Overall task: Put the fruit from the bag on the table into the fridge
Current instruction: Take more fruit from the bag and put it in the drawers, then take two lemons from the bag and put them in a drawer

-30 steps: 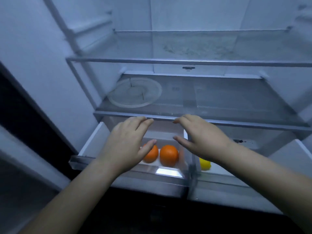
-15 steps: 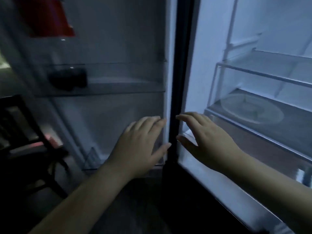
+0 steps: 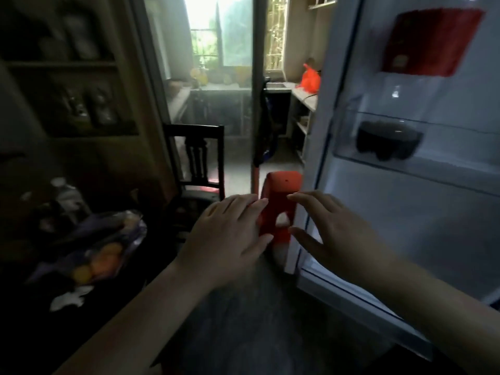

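A clear plastic bag [image 3: 93, 247] with orange and yellow fruit [image 3: 102, 259] lies on the dark table [image 3: 32, 315] at the lower left. My left hand [image 3: 230, 236] and my right hand [image 3: 332, 234] hover side by side in mid-air at the centre, palms down, fingers spread, both empty. The bag is well to the left of my left hand. The open fridge door [image 3: 405, 185] fills the right side; the fridge's inside is out of view.
A dark wooden chair [image 3: 198, 163] stands between the table and the door. A red stool-like object [image 3: 280, 204] sits on the floor behind my hands. A black object [image 3: 387, 142] rests in the door shelf. A kitchen lies beyond.
My view has swung left, from the fridge drawer holding oranges and a lemon, past the door, to the table and bag. Both hands stayed open and empty ahead of me.
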Tool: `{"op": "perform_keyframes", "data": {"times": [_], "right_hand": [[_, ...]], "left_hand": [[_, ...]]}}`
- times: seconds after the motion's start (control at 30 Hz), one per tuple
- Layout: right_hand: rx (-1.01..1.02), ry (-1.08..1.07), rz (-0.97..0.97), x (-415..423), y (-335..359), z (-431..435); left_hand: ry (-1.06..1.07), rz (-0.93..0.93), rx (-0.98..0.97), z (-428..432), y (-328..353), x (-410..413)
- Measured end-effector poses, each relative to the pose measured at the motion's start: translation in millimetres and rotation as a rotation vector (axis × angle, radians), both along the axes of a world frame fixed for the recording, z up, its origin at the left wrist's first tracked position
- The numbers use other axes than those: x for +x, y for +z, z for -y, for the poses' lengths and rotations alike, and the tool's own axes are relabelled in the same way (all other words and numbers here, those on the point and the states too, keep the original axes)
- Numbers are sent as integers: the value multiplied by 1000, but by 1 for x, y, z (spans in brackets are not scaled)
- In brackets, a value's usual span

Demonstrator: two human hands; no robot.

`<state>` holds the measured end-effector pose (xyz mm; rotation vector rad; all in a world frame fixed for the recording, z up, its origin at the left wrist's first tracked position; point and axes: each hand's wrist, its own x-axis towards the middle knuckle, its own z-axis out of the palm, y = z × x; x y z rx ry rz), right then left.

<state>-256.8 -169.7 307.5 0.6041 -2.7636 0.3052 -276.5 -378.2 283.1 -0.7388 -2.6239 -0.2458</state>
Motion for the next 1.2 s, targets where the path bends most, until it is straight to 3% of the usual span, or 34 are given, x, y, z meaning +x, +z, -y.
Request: {"op": "perform_keyframes", "data": {"times": [0.27,0.53,1.2], "right_hand": [[-33,212,2,-77,-23,133],[-50,419,78,-125,-62,237],[-43,731,355,-309,-174,391]], "left_hand": [[238,-12,11,135,-25,-34],[485,157,50,240,-80,-43],[953,434,251,355,-177,-129]]}}
